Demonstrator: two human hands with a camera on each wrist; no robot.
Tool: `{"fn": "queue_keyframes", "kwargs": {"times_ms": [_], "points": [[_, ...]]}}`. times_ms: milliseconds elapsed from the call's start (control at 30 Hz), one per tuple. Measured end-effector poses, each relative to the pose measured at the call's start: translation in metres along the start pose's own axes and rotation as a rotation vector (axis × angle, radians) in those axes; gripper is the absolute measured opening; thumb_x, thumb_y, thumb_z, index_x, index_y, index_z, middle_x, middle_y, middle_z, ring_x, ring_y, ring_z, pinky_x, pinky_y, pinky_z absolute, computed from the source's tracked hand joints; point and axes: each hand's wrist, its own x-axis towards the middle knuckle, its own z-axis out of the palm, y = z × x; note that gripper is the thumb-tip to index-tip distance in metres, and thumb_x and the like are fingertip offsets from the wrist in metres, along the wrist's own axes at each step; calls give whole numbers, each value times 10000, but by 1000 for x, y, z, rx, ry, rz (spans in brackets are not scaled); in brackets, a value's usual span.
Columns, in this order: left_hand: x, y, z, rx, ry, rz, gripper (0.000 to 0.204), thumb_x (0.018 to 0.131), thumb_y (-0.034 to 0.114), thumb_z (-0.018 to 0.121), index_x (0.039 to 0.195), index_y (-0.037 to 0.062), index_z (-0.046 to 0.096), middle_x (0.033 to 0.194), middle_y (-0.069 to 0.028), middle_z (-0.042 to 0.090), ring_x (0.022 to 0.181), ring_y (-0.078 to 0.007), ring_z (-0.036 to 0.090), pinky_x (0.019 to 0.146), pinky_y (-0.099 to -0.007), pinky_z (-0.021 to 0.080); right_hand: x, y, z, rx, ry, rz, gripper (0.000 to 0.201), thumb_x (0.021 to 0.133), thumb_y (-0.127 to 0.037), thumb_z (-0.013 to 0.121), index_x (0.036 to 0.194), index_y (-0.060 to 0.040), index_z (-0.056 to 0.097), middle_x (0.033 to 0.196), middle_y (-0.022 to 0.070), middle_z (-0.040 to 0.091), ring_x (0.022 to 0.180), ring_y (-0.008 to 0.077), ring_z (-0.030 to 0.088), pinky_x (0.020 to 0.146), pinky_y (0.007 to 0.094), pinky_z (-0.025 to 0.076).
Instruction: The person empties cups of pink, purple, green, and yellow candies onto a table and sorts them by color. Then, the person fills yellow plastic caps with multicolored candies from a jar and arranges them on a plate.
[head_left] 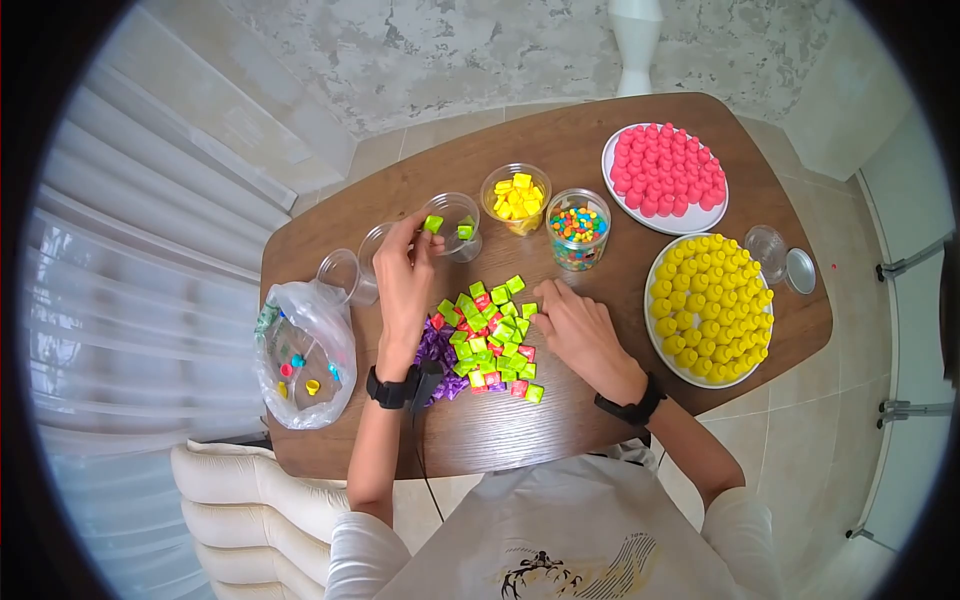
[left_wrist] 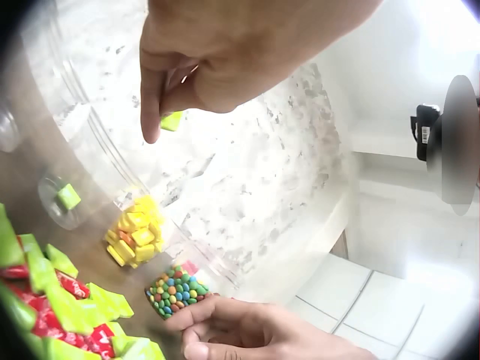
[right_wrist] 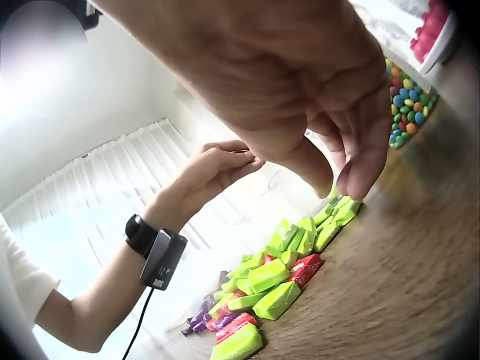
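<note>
In the head view, my left hand [head_left: 403, 275] pinches a green wrapped candy [head_left: 433, 223] at a clear cup [head_left: 474, 207] that has green candy [head_left: 465, 232] inside. The left wrist view shows the held candy [left_wrist: 172, 121] below the fingertips. My right hand [head_left: 583, 338] is at the right edge of a pile of green candies [head_left: 477, 318], thumb and fingers apart. In the right wrist view, its bent fingertips [right_wrist: 358, 184] are just above green candies [right_wrist: 341, 213]; whether they touch one is unclear. Red and purple candies lie in the same pile.
Cups of yellow candies [head_left: 516, 198] and colourful round candies [head_left: 579, 224] stand behind the pile. Plates of pink [head_left: 667, 172] and yellow pieces [head_left: 707, 309] are at the right. Empty cups [head_left: 340, 272] and a plastic bag [head_left: 318, 345] stand left.
</note>
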Motion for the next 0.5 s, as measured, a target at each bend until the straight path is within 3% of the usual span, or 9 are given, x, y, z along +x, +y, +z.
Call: {"fn": "queue_keyframes", "kwargs": {"times_ms": [67, 167, 300, 400, 467, 500], "points": [[4, -2, 4, 147, -28, 18, 271, 1001, 23, 626, 1261, -30, 679, 1021, -119, 722, 878, -182, 740, 779, -299, 588, 0, 0, 2, -45, -30, -1, 281, 942, -133, 690, 1155, -43, 530, 1024, 170, 648, 867, 403, 688, 705, 535, 531], [-11, 6, 14, 151, 15, 84, 300, 971, -32, 634, 1268, -9, 668, 1105, -151, 693, 898, -231, 727, 746, -326, 588, 0, 2, 6, -81, -55, -8, 289, 938, -126, 688, 1155, -28, 525, 1024, 186, 630, 840, 415, 684, 692, 532, 535], [-37, 16, 18, 109, -27, 54, 253, 969, -22, 642, 1216, -3, 693, 1166, -150, 673, 929, -233, 716, 734, -322, 581, 4, 7, 10, -125, -103, -42, 319, 923, -117, 690, 1163, -7, 512, 1028, 206, 629, 808, 414, 683, 687, 524, 543], [-53, 8, 20, 69, -105, 46, 189, 970, -12, 651, 1148, -16, 712, 1147, -131, 683, 872, -238, 704, 720, -328, 570, 5, 6, 7, -111, -93, -52, 353, 906, -131, 701, 1169, 2, 508, 1017, 212, 640, 818, 416, 684, 695, 526, 546], [-63, 11, 24, 80, -312, 22, 146, 967, -1, 659, 1096, -29, 720, 1121, -126, 684, 866, -238, 688, 711, -339, 553, 9, 9, 8, -104, -110, -55, 369, 892, -125, 699, 1182, -1, 506, 1014, 211, 642, 828, 427, 682, 698, 533, 541], [-67, 14, 27, 0, -387, -64, 215, 965, 16, 680, 1175, -19, 701, 1069, -88, 677, 792, -158, 650, 681, -301, 528, 10, 11, 9, -98, -125, -57, 388, 879, -119, 698, 1194, -4, 504, 1012, 210, 645, 837, 439, 679, 702, 541, 536]]}}
